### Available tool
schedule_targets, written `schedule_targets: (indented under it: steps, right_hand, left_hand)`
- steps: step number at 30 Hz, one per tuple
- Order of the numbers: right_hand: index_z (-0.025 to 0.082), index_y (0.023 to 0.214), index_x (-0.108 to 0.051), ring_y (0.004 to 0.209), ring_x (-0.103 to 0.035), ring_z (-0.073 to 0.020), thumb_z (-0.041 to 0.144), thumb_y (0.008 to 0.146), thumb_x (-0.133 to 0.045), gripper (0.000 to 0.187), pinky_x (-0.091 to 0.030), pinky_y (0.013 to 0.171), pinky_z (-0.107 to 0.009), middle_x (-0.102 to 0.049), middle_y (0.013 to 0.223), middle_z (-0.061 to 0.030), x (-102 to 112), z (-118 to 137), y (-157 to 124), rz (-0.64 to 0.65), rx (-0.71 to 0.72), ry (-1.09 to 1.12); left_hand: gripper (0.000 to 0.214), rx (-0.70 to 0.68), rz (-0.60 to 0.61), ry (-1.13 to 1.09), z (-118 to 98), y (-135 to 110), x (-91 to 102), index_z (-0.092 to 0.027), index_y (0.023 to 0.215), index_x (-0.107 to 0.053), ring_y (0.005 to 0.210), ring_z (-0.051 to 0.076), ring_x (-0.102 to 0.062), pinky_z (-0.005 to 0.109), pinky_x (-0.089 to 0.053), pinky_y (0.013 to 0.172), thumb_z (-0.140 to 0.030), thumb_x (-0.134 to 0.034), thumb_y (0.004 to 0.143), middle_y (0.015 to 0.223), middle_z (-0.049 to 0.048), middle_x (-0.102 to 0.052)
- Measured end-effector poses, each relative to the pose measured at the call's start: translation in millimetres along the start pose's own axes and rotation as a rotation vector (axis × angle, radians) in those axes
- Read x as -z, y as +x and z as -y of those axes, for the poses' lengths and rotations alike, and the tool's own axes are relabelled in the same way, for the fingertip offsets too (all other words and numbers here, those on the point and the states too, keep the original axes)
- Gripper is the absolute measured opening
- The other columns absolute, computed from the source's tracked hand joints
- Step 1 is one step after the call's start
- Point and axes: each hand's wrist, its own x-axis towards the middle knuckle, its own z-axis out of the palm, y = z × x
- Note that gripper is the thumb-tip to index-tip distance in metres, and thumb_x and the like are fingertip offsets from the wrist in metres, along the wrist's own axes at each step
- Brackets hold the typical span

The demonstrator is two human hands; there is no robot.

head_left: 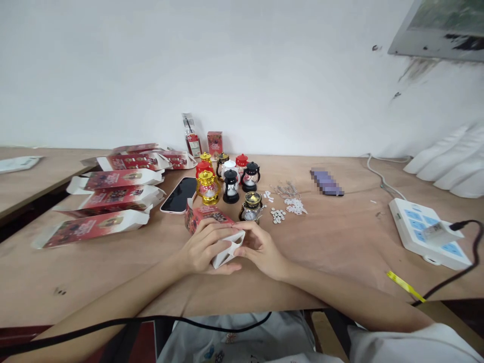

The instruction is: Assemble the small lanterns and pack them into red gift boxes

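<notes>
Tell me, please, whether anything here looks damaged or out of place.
Yes: on the wall at upper right, a brownish scuffed patch below the picture, with dark marks nearby, looks like damage against the plain white. Dark spots also mar the table at near left.

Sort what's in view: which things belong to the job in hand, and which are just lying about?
Likely the job:
box, in left hand and right hand
boxes at left
lanterns
discs, perhaps

Apparently just lying about:
black-screened phone
power strip
yellow strip
</notes>
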Motion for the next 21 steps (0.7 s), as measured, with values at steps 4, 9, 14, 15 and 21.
schedule_targets:
  steps: [4, 9, 14, 15, 21]
  right_hand:
    - [0.027, 0.117, -0.052, 0.107, -0.061, -0.0162, 0.037, 0.080, -0.069, 0.042, -0.051, 0.091, -0.032, -0.059, 0.120, -0.0041, -0.4, 0.2, -1.3, 0.059, 0.003, 0.021]
    - [0.028, 0.116, -0.053, 0.107, -0.060, -0.0159, 0.039, 0.083, -0.066, 0.037, -0.050, 0.092, -0.031, -0.059, 0.121, -0.0036, -0.7, -2.7, -0.5, 0.011, 0.037, 0.055]
    - [0.028, 0.119, -0.053, 0.114, -0.057, -0.0174, 0.039, 0.085, -0.064, 0.038, -0.047, 0.098, -0.033, -0.058, 0.124, -0.0051, 2.7, -3.0, 1.5, -0.013, 0.052, 0.059]
    - [0.027, 0.119, -0.053, 0.114, -0.057, -0.0177, 0.040, 0.084, -0.064, 0.039, -0.048, 0.097, -0.033, -0.058, 0.124, -0.0055, 3.5, -3.1, 2.0, -0.018, 0.047, 0.051]
    - [0.026, 0.112, -0.056, 0.098, -0.062, -0.0150, 0.043, 0.078, -0.069, 0.040, -0.054, 0.083, -0.029, -0.062, 0.112, -0.0038, 6.4, -5.0, 5.7, 0.004, -0.010, 0.076]
  left_hand:
    - [0.047, -0.021, -0.028, 0.022, -0.3, 2.7, 0.4, -0.020, 0.102, -0.048, 0.090, 0.022, -0.068, 0.038, -0.051, 0.077, -0.044, -0.074, 0.071, 0.097, 0.0104, -0.071]
    - [0.046, -0.011, 0.064, 0.093, 0.9, 12.3, 5.4, -0.019, 0.107, -0.049, 0.090, 0.022, -0.068, 0.038, -0.050, 0.078, -0.045, -0.071, 0.076, 0.093, 0.0105, -0.072]
    - [0.055, -0.006, 0.173, 0.087, 11.3, 13.0, 9.3, -0.016, 0.123, -0.045, 0.097, 0.024, -0.066, 0.043, -0.049, 0.089, -0.036, -0.070, 0.079, 0.099, 0.0134, -0.071]
    - [0.056, 0.016, 0.180, 0.078, 13.1, 12.3, 9.5, -0.017, 0.125, -0.043, 0.098, 0.024, -0.066, 0.044, -0.048, 0.091, -0.036, -0.069, 0.080, 0.102, 0.0139, -0.071]
    - [0.062, 0.027, 0.130, 0.034, 13.7, 10.0, 9.3, -0.017, 0.125, -0.044, 0.095, 0.023, -0.067, 0.042, -0.052, 0.086, -0.040, -0.074, 0.075, 0.100, 0.0129, -0.071]
